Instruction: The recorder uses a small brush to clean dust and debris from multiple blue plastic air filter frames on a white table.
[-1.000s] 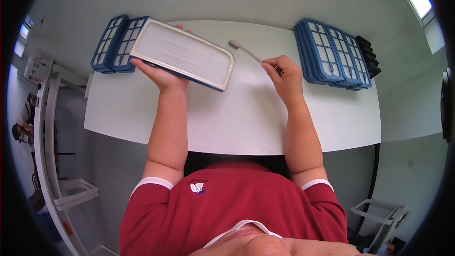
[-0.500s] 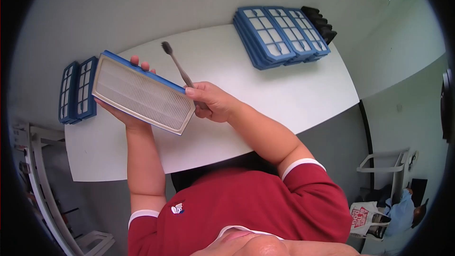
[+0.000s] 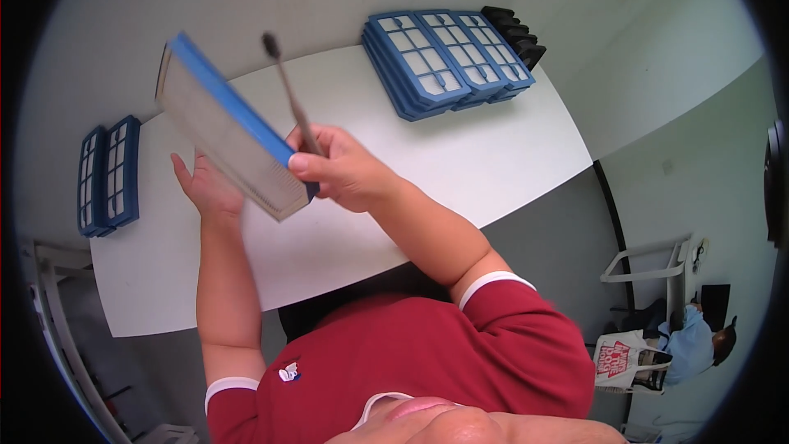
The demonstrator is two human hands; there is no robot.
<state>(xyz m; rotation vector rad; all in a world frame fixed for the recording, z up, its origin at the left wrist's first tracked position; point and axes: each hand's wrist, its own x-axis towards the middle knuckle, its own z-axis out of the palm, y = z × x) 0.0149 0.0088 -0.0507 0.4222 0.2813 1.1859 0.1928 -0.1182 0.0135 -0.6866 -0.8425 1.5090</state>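
Note:
My left hand holds a flat rectangular filter with a blue frame and pale pleated face, raised above the white table and tilted on edge. My right hand grips a thin brush with a dark head, its handle upright and its head above the filter's blue edge. The right hand's fingers also touch the filter's near corner.
A row of several blue-framed filters lies at the table's far right, with dark objects behind them. Two more blue filters lie at the far left. A metal rack stands left; a bag lies on the floor right.
The filter has been lifted and tipped steeply on edge, closer to the camera. My right hand brought the brush from the table over to the filter and raised it upright.

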